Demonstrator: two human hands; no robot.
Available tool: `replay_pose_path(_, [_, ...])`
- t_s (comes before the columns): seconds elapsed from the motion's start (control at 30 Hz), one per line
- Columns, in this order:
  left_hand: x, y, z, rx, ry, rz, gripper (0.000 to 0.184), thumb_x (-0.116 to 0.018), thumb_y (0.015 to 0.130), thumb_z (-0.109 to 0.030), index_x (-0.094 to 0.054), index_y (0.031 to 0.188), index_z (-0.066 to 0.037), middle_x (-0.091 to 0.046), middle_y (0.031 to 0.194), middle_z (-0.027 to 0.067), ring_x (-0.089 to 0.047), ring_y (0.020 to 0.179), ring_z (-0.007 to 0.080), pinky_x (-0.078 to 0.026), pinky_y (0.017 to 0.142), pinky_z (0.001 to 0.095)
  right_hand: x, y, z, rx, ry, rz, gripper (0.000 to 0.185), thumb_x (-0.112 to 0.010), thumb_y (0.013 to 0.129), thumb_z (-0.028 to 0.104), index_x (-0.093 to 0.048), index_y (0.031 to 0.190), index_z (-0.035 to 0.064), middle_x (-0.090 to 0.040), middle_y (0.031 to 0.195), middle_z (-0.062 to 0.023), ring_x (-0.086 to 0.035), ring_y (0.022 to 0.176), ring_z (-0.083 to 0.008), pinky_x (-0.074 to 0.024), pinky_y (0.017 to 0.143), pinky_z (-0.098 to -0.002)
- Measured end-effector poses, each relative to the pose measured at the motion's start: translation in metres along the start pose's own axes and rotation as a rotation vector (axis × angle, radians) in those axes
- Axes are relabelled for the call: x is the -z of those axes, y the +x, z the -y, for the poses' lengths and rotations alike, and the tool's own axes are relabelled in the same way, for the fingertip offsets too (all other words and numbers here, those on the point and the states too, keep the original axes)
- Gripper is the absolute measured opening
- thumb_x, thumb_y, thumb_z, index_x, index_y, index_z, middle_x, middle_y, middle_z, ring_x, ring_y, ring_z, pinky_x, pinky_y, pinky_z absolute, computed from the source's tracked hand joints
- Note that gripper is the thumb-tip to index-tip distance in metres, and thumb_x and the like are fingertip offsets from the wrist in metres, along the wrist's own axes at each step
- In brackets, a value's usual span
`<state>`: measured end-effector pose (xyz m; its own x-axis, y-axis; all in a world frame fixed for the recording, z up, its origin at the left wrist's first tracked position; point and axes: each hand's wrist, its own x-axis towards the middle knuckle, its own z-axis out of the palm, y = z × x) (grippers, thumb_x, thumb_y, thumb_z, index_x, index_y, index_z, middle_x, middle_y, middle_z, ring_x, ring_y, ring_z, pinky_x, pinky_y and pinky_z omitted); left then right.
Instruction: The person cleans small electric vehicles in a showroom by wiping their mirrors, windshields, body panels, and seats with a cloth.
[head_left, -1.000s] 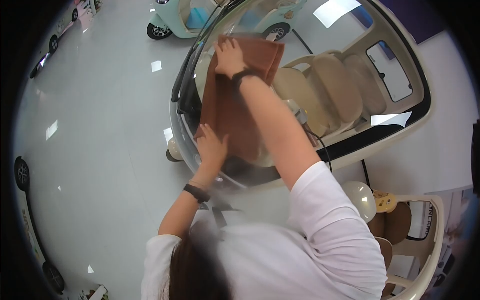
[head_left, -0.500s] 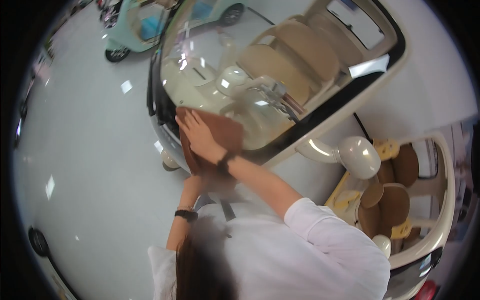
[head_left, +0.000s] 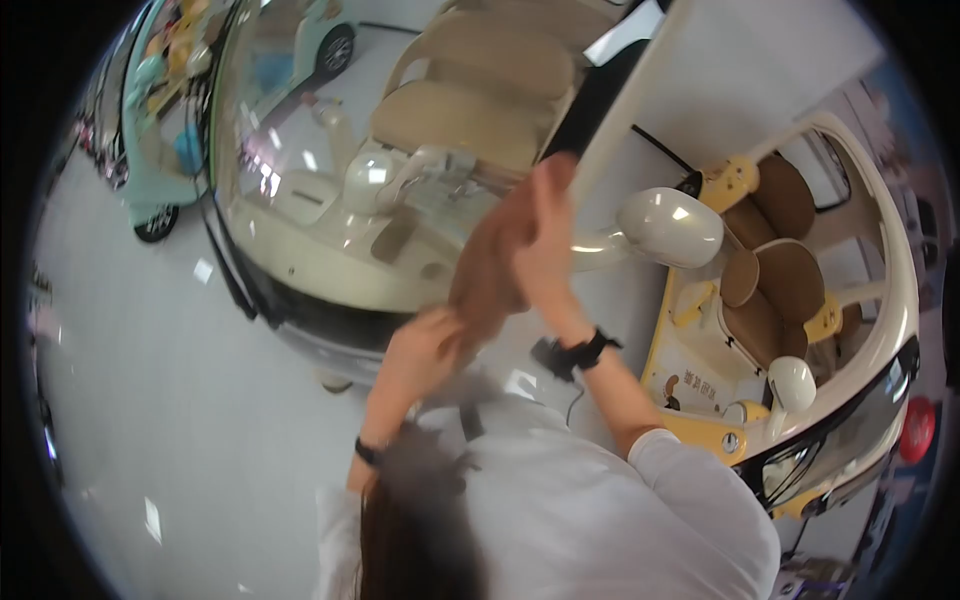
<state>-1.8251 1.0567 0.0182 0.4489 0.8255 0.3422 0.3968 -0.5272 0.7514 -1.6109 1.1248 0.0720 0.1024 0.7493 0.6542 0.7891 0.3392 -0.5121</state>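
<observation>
In the head view, a brown cloth (head_left: pixel 492 258) runs slantwise between the two hands, in front of a cream vehicle (head_left: pixel 330 270), its lower end toward the person and its upper end near the black window frame (head_left: pixel 590 98). The left hand (head_left: pixel 422 345) has its fingers curled in on the lower end of the cloth, closed on the fabric, with a dark wristband (head_left: pixel 368 452) at the wrist. The right hand (head_left: pixel 545 250) is higher up and lies against the cloth's right side, fingers pointing up along it; motion blur hides how far they close, so whether this hand grips or only presses cannot be told. A black wristband (head_left: pixel 590 352) circles that wrist. Whether the cloth touches the vehicle is also unclear. Through the clear windshield (head_left: pixel 262 160) show beige seats (head_left: pixel 455 120), a handlebar (head_left: pixel 445 165) and a pale dashboard (head_left: pixel 300 200). Black wipers (head_left: pixel 228 262) stand along the windshield's left edge. A glossy cream side mirror (head_left: pixel 672 228) juts out to the right of the right hand, apart from it. Farther right is a second vehicle (head_left: pixel 885 290), cream and yellow, with brown seats (head_left: pixel 785 290) inside. At the upper left, a mint-green vehicle (head_left: pixel 150 185) stands on the grey floor (head_left: pixel 150 370). The person's white sleeve (head_left: pixel 690 480) fills part of the lower right.
</observation>
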Motion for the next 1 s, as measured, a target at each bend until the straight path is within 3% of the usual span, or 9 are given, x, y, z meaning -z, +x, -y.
replay_pose_path(0.1, [-0.002,0.049,-0.026,-0.204,0.162,-0.139,0.022,-0.068,0.085,-0.004,-0.065,0.107,-0.003,-0.063,0.109,0.0138,-0.061,0.1,0.0382,-0.052,0.086,0.0427,0.025,0.057,0.002,-0.022,0.083,-0.07,0.083,-0.053,0.074,-0.008,-0.034,0.154,0.0058,-0.036,0.153,-0.0269,-0.035,0.14,-0.0464,-0.0318,0.116,-0.0435])
replay_pose_path(0.2, [-0.005,0.064,-0.032,-0.162,0.114,-0.169,0.021,-0.066,0.087,-0.004,-0.062,0.108,-0.003,-0.06,0.11,0.0138,-0.058,0.104,0.0379,-0.05,0.087,0.0419,0.018,0.092,-0.021,0.23,-0.121,-0.081,0.085,-0.054,0.076,-0.005,-0.029,0.157,0.0062,-0.043,0.146,-0.0314,-0.038,0.136,-0.0506,-0.0254,0.119,-0.0489])
replay_pose_path(0.33, [-0.027,0.041,-0.002,0.058,0.077,-0.277,0.015,-0.065,0.088,-0.004,-0.061,0.102,0.0,-0.059,0.103,0.0156,-0.058,0.096,0.0389,-0.049,0.083,0.0422,-0.009,0.08,-0.018,0.353,-0.346,-0.117,0.086,-0.061,0.077,0.01,-0.029,0.157,0.0061,-0.047,0.137,-0.0369,-0.04,0.134,-0.0525,-0.0202,0.119,-0.0582])
replay_pose_path(0.4, [-0.041,0.016,0.017,0.145,0.091,-0.334,0.014,-0.064,0.088,-0.005,-0.06,0.1,0.001,-0.058,0.099,0.0166,-0.057,0.093,0.0394,-0.049,0.081,0.0429,-0.025,0.06,-0.012,0.35,-0.35,-0.006,0.085,-0.061,0.077,0.011,-0.031,0.157,0.0067,-0.049,0.137,-0.035,-0.041,0.135,-0.0506,-0.0217,0.119,-0.0568])
replay_pose_path(0.5, [-0.058,-0.023,0.028,0.382,0.064,-0.259,0.018,-0.062,0.091,-0.015,-0.061,0.1,0.001,-0.061,0.099,0.0197,-0.059,0.094,0.0422,-0.049,0.081,0.0478,-0.048,0.025,-0.01,0.391,-0.283,0.147,0.084,-0.063,0.076,0.011,-0.035,0.155,0.0079,-0.05,0.138,-0.0297,-0.041,0.138,-0.045,-0.0241,0.118,-0.0529])
replay_pose_path(0.6, [-0.071,-0.054,0.02,0.63,0.163,-0.144,0.019,-0.059,0.092,-0.015,-0.065,0.099,0.002,-0.064,0.1,0.022,-0.062,0.091,0.0436,-0.051,0.08,0.0487,-0.061,0.0,-0.004,0.451,-0.217,0.284,0.085,-0.065,0.073,0.011,-0.039,0.154,0.0092,-0.052,0.14,-0.0229,-0.04,0.141,-0.0377,-0.0259,0.118,-0.0477])
replay_pose_path(0.67, [-0.088,-0.074,0.03,0.674,0.187,-0.153,0.014,-0.061,0.09,-0.01,-0.064,0.094,0.003,-0.062,0.092,0.0219,-0.06,0.088,0.0439,-0.049,0.077,0.0482,-0.06,-0.014,-0.002,0.505,-0.257,0.391,0.086,-0.067,0.072,0.011,-0.04,0.153,0.0101,-0.051,0.145,-0.0173,-0.038,0.145,-0.0305,-0.026,0.118,-0.0427])
replay_pose_path(0.77, [-0.099,-0.092,0.02,0.727,0.282,-0.139,0.013,-0.062,0.09,-0.009,-0.064,0.091,0.004,-0.063,0.09,0.0221,-0.061,0.087,0.0434,-0.049,0.076,0.0487,-0.066,-0.033,-0.006,0.557,-0.192,0.43,0.09,-0.071,0.072,0.015,-0.035,0.155,0.0062,-0.04,0.156,-0.0167,-0.038,0.144,-0.0285,-0.0261,0.119,-0.0408])
replay_pose_path(1.0, [-0.118,-0.126,-0.017,0.857,0.308,-0.269,0.016,-0.063,0.091,-0.01,-0.068,0.099,0.002,-0.065,0.094,0.0194,-0.062,0.087,0.0406,-0.051,0.078,0.045,-0.073,-0.05,-0.018,0.661,-0.166,0.472,0.084,-0.068,0.074,0.015,-0.039,0.153,0.0064,-0.042,0.154,-0.0154,-0.039,0.144,-0.0267,-0.0266,0.119,-0.0385])
